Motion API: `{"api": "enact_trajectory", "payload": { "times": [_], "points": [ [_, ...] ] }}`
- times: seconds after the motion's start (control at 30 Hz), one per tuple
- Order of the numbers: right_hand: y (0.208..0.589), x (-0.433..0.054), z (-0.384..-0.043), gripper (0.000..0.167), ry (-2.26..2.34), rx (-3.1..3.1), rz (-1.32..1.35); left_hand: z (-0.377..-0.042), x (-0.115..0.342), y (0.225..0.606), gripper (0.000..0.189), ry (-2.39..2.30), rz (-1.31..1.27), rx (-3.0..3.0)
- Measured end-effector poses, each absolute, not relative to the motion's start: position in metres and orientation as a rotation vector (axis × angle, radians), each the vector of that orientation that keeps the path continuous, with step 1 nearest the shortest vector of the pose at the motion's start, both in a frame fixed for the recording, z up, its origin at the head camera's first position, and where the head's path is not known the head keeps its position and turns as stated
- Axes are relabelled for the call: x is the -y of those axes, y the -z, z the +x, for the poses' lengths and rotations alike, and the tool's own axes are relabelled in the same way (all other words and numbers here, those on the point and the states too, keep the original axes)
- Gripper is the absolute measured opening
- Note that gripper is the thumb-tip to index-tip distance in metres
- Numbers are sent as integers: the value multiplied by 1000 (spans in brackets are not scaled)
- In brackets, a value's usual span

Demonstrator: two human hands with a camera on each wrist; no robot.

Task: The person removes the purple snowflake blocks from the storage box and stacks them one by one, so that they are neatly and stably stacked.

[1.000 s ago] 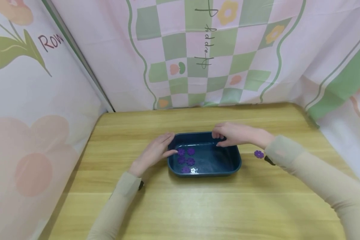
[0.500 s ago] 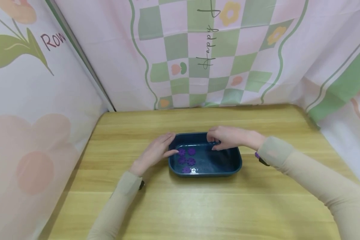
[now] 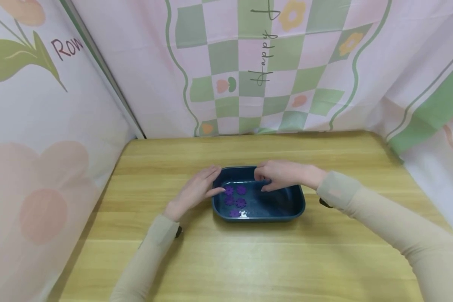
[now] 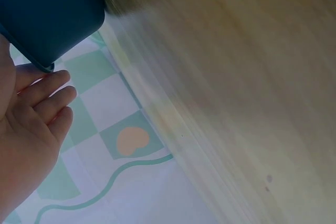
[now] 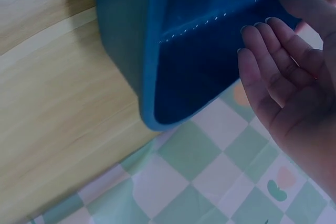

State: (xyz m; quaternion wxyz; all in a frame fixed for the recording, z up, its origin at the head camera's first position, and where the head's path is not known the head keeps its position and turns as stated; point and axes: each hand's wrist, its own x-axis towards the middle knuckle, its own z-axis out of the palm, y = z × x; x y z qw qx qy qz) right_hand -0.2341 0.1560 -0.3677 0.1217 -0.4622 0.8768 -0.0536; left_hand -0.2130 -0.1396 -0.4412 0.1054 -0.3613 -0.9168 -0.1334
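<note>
A dark blue rectangular tray (image 3: pixel 273 205) lies on the wooden table, with several purple flower-shaped discs (image 3: pixel 240 203) flat in its left part. My left hand (image 3: pixel 194 191) holds the tray's left wall, thumb over the rim and fingers along the outside of the back left corner; the left wrist view shows those fingers (image 4: pixel 50 95) against the corner. Over the tray's back right part hovers my right hand (image 3: pixel 285 174), its fingers loosely bent. In the right wrist view, thumb and fingertips stand apart and no disc shows between them.
The wooden table (image 3: pixel 226 260) spreads around the tray. A checkered, printed curtain (image 3: pixel 249 84) hangs behind it, and printed cloth (image 3: pixel 41 188) closes off the left side. Dark wrist straps show under both sleeves.
My right hand has moved left and slightly down, farther over the tray. Its sleeve now covers the purple disc that showed on the table at right. The left hand keeps its place.
</note>
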Motion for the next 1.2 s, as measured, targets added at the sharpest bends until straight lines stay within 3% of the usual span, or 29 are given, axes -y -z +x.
{"api": "enact_trajectory", "payload": {
  "times": [1.2],
  "points": [
    [386, -114, -232, 27, 128, -2404, -1404, -213, 141, 439, 68, 428, -1054, 2735]
  ]
}}
